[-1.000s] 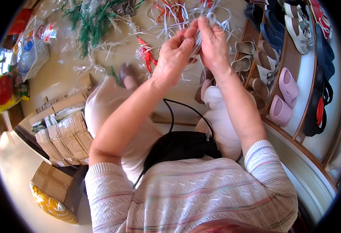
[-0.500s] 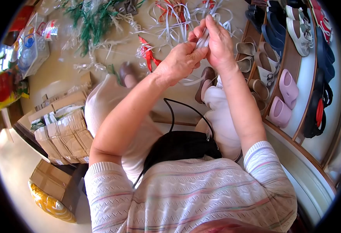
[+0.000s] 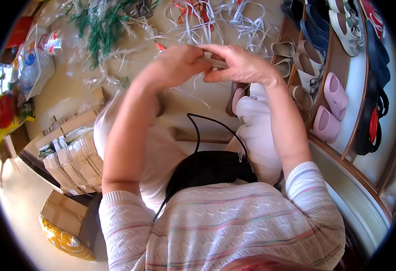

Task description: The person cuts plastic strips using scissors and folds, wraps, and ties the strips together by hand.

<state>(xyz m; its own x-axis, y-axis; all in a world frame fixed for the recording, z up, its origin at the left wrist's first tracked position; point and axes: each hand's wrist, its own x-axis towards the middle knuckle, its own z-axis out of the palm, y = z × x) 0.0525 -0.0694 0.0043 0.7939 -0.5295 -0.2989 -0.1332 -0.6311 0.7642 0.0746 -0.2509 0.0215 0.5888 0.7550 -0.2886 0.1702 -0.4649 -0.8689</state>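
Both my hands are raised together over the floor, fingertips meeting. My left hand (image 3: 176, 67), somewhat blurred, is closed with its fingers on white plastic strapping (image 3: 215, 63). My right hand (image 3: 243, 65) curls its fingers and thumb around the same strapping from the other side. A thin loose end hangs below the hands. Beyond them lies a tangle of white strips (image 3: 198, 27) with some red ones mixed in. A red strip (image 3: 160, 45) shows just above my left hand. Farther left is a heap of green and whitish strands (image 3: 101, 34).
On the right, a shoe rack (image 3: 335, 72) holds pink slippers (image 3: 326, 124) and several other shoes. Flattened cardboard (image 3: 74, 160), a cardboard box (image 3: 64, 211) and a yellow bundle (image 3: 67, 239) stand at left. A black bag (image 3: 211, 169) rests on my lap.
Both hands have come down closer to my body and shifted left. My right hand has turned from upright to sideways, fingers toward the left hand.
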